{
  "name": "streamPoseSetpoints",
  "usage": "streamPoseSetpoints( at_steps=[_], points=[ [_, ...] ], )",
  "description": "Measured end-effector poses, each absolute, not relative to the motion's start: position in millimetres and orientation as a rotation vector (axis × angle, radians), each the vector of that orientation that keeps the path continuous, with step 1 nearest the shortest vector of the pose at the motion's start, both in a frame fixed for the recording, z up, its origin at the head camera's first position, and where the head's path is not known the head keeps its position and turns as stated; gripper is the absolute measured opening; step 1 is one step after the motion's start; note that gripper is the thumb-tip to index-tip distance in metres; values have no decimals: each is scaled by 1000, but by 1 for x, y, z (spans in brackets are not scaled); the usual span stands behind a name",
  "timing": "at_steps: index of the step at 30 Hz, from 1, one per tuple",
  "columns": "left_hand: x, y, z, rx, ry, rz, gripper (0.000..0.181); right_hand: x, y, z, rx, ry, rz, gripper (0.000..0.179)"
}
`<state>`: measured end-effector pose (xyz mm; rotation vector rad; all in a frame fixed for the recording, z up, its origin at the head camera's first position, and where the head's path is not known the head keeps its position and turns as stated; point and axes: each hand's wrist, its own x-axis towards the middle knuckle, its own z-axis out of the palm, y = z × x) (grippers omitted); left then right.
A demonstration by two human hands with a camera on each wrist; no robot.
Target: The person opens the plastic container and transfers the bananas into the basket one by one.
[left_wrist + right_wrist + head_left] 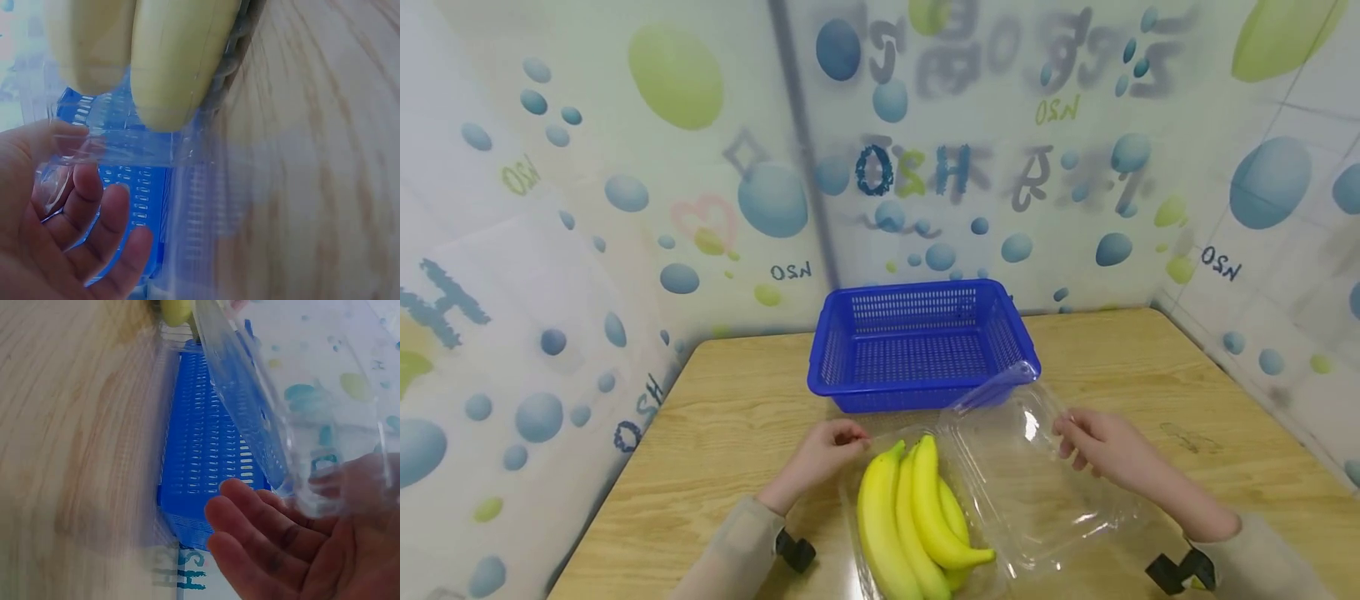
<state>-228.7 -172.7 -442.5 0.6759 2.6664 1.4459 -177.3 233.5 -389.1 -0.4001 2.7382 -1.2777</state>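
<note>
A bunch of yellow bananas [880, 517] lies in the base of a clear plastic clamshell container [891, 437]. Its clear lid [1033, 475] is swung out to the right and stands tilted above the table. My left hand [826, 457] pinches the rim of the base at its far left corner, beside the banana tips. In the left wrist view, thumb and index finger meet at the plastic edge [119, 147] while the other fingers curl loosely. My right hand [1108, 448] pinches the lid's outer edge [325, 503] between thumb and index finger, the remaining fingers extended below it.
A blue perforated basket [925, 387] stands behind the container, and the lid's far corner overlaps its front right corner in the head view. The wooden table [730, 392] meets patterned wall panels [715, 192] at the back and sides.
</note>
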Motion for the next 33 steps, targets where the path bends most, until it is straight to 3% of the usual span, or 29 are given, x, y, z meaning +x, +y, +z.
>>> streamPoseSetpoints(
  at_steps=[21, 33],
  points=[
    [-238, -177, -441, 529, 2743, 1448, 13, -166, 230, -407, -401, 2879, -945, 30],
    [-247, -176, -444, 356, 2800, 1476, 29, -171, 227, -418, -394, 2884, -836, 27]
  ],
)
